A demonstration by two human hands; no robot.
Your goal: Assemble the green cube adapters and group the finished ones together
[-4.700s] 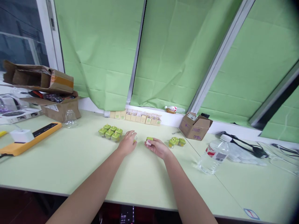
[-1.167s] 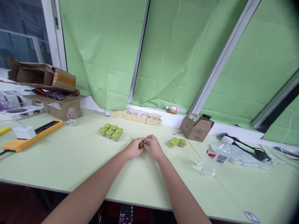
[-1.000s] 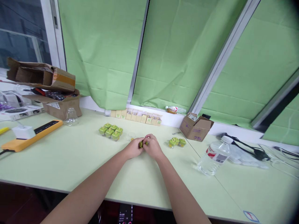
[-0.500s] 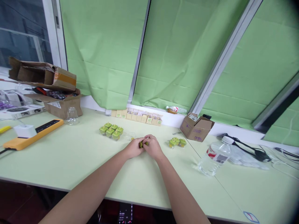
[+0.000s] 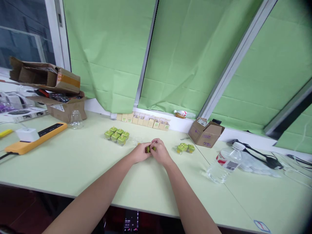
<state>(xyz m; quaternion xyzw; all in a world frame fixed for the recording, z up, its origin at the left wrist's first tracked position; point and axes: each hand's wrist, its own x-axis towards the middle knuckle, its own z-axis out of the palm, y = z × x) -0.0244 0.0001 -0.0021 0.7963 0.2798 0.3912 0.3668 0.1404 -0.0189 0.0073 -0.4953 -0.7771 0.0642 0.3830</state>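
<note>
One small green piece (image 5: pixel 147 149), mostly hidden, is grasped mid-frame by the curled fingers of the left hand (image 5: pixel 140 153) and right hand (image 5: pixel 159 152) together. Six square, clear plastic cups with green lids (image 5: pixel 115 136) are grouped left of centre on the pale green bench (image 5: pixel 143 182) — a similar, smaller cluster (image 5: pixel 181 148) right of centre.

A piece (image 5: pixel 148 149) seemingly sits between left hand (image 5: pixel 140 153) and right hand (image 5: pixel 159 152), containers (image 5: pixel 115 136) lying either side.

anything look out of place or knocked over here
Yes: on the window ledge a bottle lies on its side instead of standing, and at the left an open box perches askew on another box, so looks unsteady.
</note>
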